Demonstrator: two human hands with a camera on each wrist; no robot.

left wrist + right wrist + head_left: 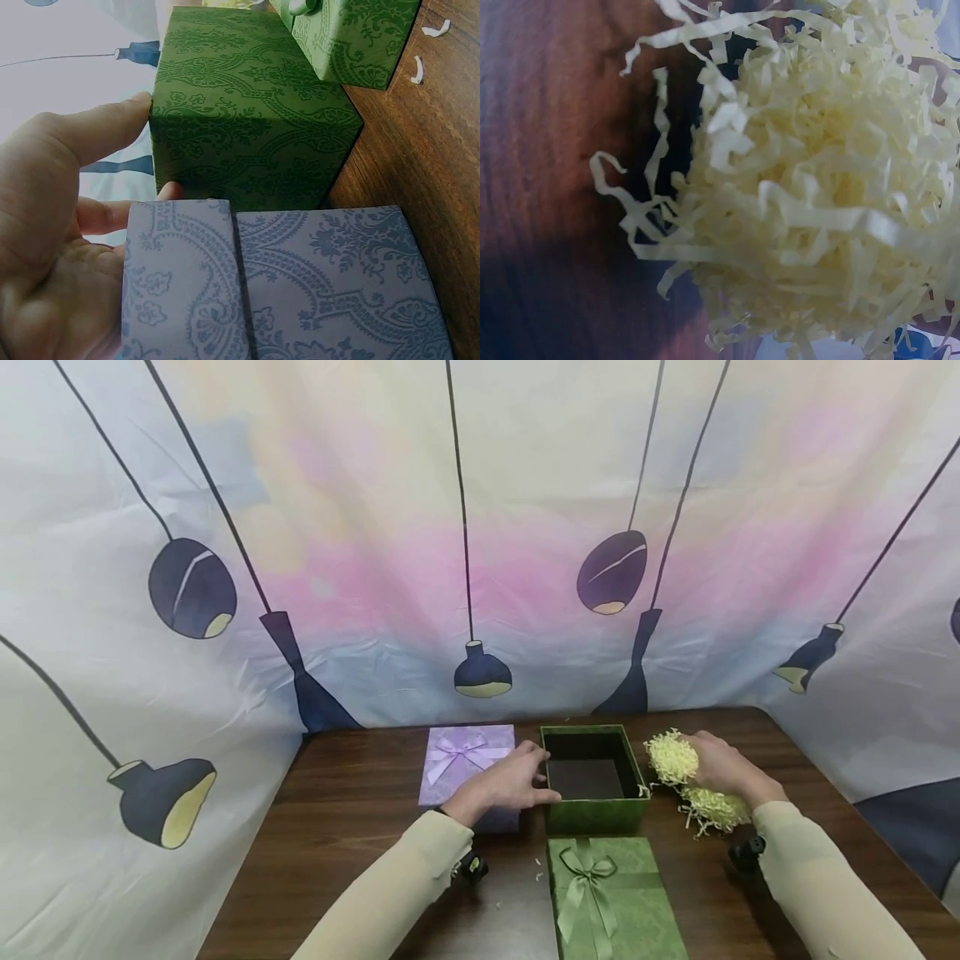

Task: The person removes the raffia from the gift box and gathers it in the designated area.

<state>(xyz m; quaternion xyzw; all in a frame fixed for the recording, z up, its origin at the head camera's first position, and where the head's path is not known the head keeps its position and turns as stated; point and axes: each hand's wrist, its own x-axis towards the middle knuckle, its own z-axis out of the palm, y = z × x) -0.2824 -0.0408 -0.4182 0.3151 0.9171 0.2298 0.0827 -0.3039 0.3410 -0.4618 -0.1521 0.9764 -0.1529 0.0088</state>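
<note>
An open green gift box [596, 817] with a dark inside stands near the middle of the table. My left hand [510, 778] touches its left side, thumb near the front corner and fingers spread farther back. In the left wrist view the thumb [112, 127] is nearly straight against the green box's edge [240, 120]. To the right of the box, my right hand [723, 767] grips a clump of pale yellow shredded paper [671, 757]. Beneath that hand is more shredded paper [712, 810]. The clump [825, 180] fills much of the right wrist view and hides most of the fingers.
The green lid [630, 893] with a ribbon bow lies in front of the box. A lidded purple gift box [442, 777] stands left of it, partly behind my left hand. Paper scraps dot the brown table [330, 835]. A printed curtain [390, 527] hangs behind the table.
</note>
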